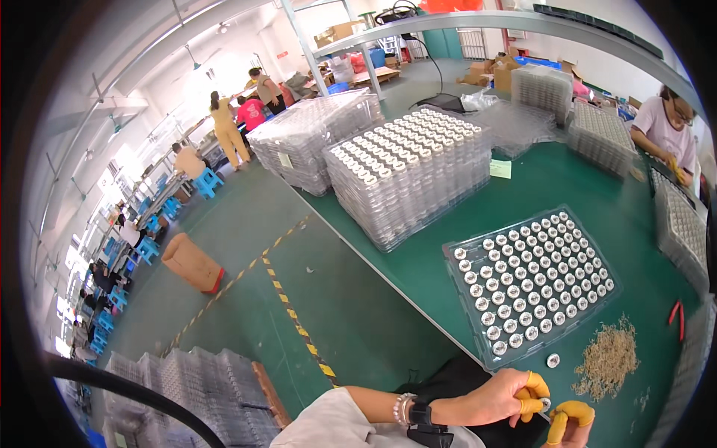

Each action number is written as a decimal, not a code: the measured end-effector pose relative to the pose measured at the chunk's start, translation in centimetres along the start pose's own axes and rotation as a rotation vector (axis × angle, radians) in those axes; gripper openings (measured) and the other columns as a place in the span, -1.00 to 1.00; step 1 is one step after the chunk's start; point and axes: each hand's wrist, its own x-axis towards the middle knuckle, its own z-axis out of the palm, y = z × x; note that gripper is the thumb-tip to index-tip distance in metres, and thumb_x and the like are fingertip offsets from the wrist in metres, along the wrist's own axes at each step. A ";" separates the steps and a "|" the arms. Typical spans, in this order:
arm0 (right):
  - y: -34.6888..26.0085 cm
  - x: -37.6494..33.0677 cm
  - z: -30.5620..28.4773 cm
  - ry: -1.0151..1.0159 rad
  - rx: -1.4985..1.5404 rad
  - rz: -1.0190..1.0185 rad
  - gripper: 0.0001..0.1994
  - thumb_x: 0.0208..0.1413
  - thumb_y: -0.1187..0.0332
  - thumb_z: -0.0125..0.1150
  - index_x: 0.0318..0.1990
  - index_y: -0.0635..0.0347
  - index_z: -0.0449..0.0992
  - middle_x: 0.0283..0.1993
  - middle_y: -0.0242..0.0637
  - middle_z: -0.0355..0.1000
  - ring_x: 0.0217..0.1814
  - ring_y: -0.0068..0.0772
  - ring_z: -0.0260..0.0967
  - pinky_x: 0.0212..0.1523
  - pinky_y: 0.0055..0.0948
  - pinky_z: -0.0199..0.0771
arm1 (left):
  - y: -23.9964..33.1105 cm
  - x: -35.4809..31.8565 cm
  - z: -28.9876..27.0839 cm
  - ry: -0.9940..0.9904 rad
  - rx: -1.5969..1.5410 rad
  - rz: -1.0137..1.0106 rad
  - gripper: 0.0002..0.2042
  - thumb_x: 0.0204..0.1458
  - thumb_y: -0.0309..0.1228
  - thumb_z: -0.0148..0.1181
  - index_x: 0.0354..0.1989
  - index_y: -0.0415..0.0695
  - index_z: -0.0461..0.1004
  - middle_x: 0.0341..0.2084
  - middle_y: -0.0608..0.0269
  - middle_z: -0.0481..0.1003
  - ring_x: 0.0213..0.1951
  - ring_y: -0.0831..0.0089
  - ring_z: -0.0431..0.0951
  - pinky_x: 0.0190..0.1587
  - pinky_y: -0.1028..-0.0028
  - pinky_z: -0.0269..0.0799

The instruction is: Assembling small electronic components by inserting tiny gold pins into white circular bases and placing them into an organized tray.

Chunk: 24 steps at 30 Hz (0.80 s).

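Fingers [528, 407] of the left hand [506, 396], sheathed in yellow finger cots [537, 384], are pinched narrow on a small silver-white disc component [546, 405]. Right-hand fingers curl close beside it, the right hand [573, 427] partly cut off by the lower edge; whether they touch the disc or grip anything, I cannot tell.

That disc should be light and stiff, its smooth rim perhaps slippery under the cots. Its centre detail is too small to read and could be delicate, so the outer edge seems the safest hold, thumb opposite forefinger.

With the held disc as the clock's centre and twelve at the top of the view, stacked clear plastic trays [196, 388] lie at nine o'clock, beyond the wristwatch [420, 411]. At ten, a brown paper sack [192, 261] stands on the floor. Around eleven, on the green desk [418, 276], a tall stack of blister trays [403, 183] carries rows of similar discs. Straight up at twelve, a single loose disc [553, 361] lies near the fingers, just outside a clear blister tray [455, 299] filled with rows of its kind. At one, well apart, a co-worker [668, 138] bends over other trays. Toward two sits a loose heap of tiny brass-coloured pieces [609, 360], then a red-handled tool [678, 321] farther out.
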 end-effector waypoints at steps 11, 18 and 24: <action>3.7 1.3 0.1 -0.041 0.114 0.010 -0.87 0.03 0.68 0.14 -0.25 0.37 0.44 -0.25 -0.23 0.40 -0.25 -0.45 0.36 -0.19 -0.52 0.38 | -0.5 0.9 0.1 0.033 -0.077 -0.010 -0.80 0.12 -0.63 0.17 -0.07 -0.34 0.47 -0.31 0.10 0.57 -0.40 0.45 0.60 -0.38 0.53 0.56; 4.6 0.3 -1.4 -0.023 0.206 0.059 -0.88 0.07 0.64 0.16 -0.23 0.36 0.43 -0.25 -0.23 0.41 -0.25 -0.47 0.37 -0.17 -0.50 0.41 | -1.1 1.3 1.0 -0.025 -0.145 -0.059 -0.81 0.10 -0.61 0.20 -0.10 -0.37 0.48 -0.32 0.14 0.56 -0.40 0.46 0.60 -0.47 0.54 0.55; 4.8 -0.2 -1.3 -0.024 0.139 0.031 -0.88 0.06 0.64 0.16 -0.23 0.37 0.43 -0.25 -0.21 0.41 -0.26 -0.47 0.36 -0.19 -0.52 0.42 | -1.3 0.9 0.9 -0.021 -0.155 -0.056 -0.81 0.10 -0.62 0.20 -0.11 -0.37 0.48 -0.32 0.13 0.56 -0.41 0.45 0.60 -0.48 0.54 0.56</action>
